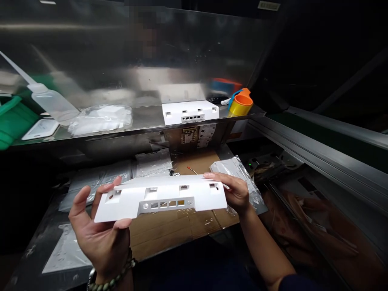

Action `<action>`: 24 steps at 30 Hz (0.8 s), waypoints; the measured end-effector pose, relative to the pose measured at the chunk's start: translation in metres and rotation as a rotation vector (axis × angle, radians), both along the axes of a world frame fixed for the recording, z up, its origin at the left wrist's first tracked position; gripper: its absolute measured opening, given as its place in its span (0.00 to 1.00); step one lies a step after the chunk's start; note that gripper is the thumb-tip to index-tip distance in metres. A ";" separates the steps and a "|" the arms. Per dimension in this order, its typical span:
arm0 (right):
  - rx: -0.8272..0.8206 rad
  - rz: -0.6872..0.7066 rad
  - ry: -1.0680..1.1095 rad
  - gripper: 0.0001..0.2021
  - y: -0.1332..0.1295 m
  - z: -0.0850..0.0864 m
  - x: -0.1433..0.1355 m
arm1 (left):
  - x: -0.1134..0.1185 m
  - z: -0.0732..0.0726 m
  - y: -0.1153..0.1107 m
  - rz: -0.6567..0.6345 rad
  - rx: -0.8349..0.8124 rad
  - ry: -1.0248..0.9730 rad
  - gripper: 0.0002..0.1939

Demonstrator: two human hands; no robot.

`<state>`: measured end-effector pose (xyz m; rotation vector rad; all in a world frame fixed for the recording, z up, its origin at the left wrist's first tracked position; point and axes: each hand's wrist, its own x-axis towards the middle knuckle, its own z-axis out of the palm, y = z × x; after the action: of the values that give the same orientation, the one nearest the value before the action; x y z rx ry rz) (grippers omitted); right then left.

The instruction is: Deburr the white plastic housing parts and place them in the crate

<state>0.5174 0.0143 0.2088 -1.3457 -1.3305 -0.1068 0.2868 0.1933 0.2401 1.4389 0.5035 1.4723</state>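
Observation:
A white plastic router housing is held up level above the bench, with a row of port openings and several small slots facing me. Its left end rests in my left hand, the thumb under the front edge and some fingers spread behind. My right hand grips the right end, fingers over the top edge; its thumb is hidden behind the housing. Below lies a brown cardboard sheet. A similar white housing sits on the metal shelf ahead.
Bagged white parts lie right, more bagged parts behind. A flat white piece is at left. The shelf holds a squeeze bottle, plastic bags, a phone-like white device, a green bin and tape rolls.

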 end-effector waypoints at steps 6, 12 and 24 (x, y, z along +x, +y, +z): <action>-0.016 0.024 0.073 0.17 0.009 -0.012 0.004 | -0.007 -0.002 0.001 -0.013 -0.027 0.001 0.48; -0.014 0.055 0.127 0.17 0.014 -0.021 0.009 | -0.010 -0.005 0.001 0.004 -0.003 0.038 0.48; -0.017 0.272 -0.018 0.17 0.031 -0.034 0.017 | -0.032 -0.030 0.034 -0.425 -1.153 -0.020 0.35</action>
<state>0.5342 0.0457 0.1745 -1.1681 -1.5195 0.0780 0.2544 0.2270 0.2096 0.5388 0.7908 0.6149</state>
